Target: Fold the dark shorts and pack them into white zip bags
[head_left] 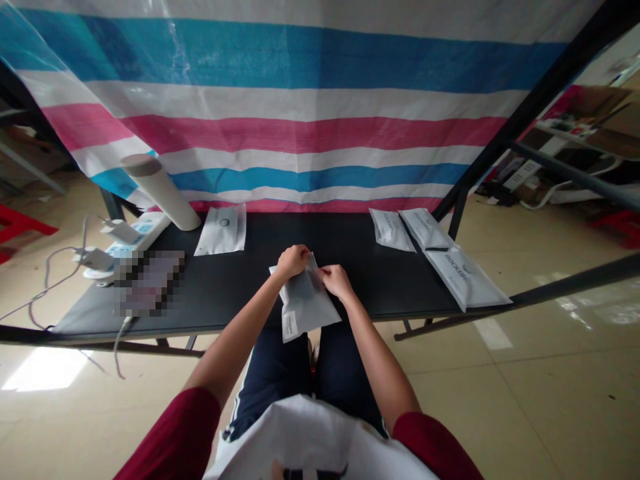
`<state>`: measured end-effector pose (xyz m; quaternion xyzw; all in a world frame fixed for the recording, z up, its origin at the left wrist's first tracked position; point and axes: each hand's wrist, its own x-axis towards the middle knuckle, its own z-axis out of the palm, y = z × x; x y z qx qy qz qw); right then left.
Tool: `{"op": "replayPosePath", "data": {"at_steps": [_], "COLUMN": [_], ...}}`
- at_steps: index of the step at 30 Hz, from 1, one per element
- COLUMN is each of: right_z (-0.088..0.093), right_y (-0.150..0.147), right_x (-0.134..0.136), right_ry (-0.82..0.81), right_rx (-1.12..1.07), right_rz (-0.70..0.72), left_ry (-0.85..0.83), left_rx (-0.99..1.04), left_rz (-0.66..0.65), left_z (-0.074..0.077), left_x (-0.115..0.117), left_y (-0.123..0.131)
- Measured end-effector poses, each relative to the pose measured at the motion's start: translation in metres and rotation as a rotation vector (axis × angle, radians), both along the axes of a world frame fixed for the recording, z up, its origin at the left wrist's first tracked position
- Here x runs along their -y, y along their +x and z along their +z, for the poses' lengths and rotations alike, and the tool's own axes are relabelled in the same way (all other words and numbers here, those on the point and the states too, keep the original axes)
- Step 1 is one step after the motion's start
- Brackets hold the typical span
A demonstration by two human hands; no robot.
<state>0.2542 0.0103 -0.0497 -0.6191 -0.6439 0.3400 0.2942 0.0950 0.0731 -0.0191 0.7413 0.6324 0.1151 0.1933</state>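
Over the front edge of the black table (260, 287) I hold a grey padded pouch (304, 305) with a small white label at its near corner. My left hand (293, 260) pinches its upper left corner. My right hand (336, 279) grips its top edge on the right, fingers closed. The pouch slopes down toward my lap.
A similar flat pouch (221, 230) lies at the back left beside a tilted white cylinder (159, 190). Three more pouches (430, 243) lie at the right end. A power strip with plugs and cables (125, 240) sits at the left. A striped tarp (300, 113) hangs behind.
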Motion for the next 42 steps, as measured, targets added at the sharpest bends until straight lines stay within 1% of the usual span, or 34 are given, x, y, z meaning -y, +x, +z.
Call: {"op": "replayPosePath", "data": {"at_steps": [3, 6, 8, 11, 14, 17, 18, 20, 23, 25, 27, 31, 34, 36, 38, 40, 42], "right_z": [-0.006, -0.014, -0.017, -0.016, -0.013, -0.013, -0.014, -0.017, -0.018, -0.016, -0.010, 0.003, 0.006, 0.004, 0.002, 0.002, 0.005], "right_y": [0.000, -0.002, -0.005, -0.007, -0.005, -0.003, -0.003, -0.002, -0.004, -0.007, -0.012, -0.020, -0.023, -0.021, -0.013, 0.000, 0.018], "right_x": [0.048, 0.094, 0.113, 0.123, 0.117, 0.102, 0.096, 0.081, 0.057, 0.043, 0.030, 0.013, 0.007, 0.008, 0.012, 0.018, 0.025], "right_ry": [-0.048, -0.167, -0.206, -0.198, -0.162, -0.133, -0.130, -0.133, -0.134, -0.144, -0.159, -0.149, -0.133, -0.142, -0.175, -0.227, -0.275], "right_rx": [-0.124, -0.366, -0.461, -0.485, -0.534, -0.599, -0.607, -0.584, -0.466, -0.366, -0.263, -0.076, -0.023, -0.065, -0.160, -0.276, -0.400], "right_rz": [0.021, -0.005, -0.031, -0.064, -0.100, -0.100, -0.088, -0.052, 0.013, 0.046, 0.083, 0.173, 0.188, 0.186, 0.159, 0.082, -0.023], "left_ry": [0.023, 0.032, 0.041, 0.074, 0.200, 0.390, 0.420, 0.426, 0.408, 0.403, 0.394, 0.380, 0.378, 0.364, 0.346, 0.333, 0.326], "left_rx": [0.010, 0.025, 0.035, 0.038, 0.041, 0.048, 0.051, 0.068, 0.129, 0.190, 0.250, 0.312, 0.313, 0.296, 0.274, 0.253, 0.228], "left_rz": [0.027, 0.007, -0.017, -0.023, -0.005, -0.017, -0.024, -0.037, -0.078, -0.103, -0.115, -0.165, -0.185, -0.178, -0.167, -0.159, -0.157], "left_z": [0.003, 0.003, 0.003, 0.004, 0.010, 0.009, 0.006, -0.004, -0.022, -0.031, -0.035, -0.035, -0.034, -0.035, -0.037, -0.039, -0.041], "left_x": [-0.008, -0.012, -0.011, -0.004, 0.015, 0.045, 0.055, 0.074, 0.091, 0.095, 0.096, 0.097, 0.098, 0.099, 0.098, 0.097, 0.096], "left_y": [-0.012, -0.015, -0.012, -0.004, -0.001, -0.008, -0.011, -0.019, -0.029, -0.034, -0.036, -0.035, -0.033, -0.032, -0.032, -0.032, -0.032]}}
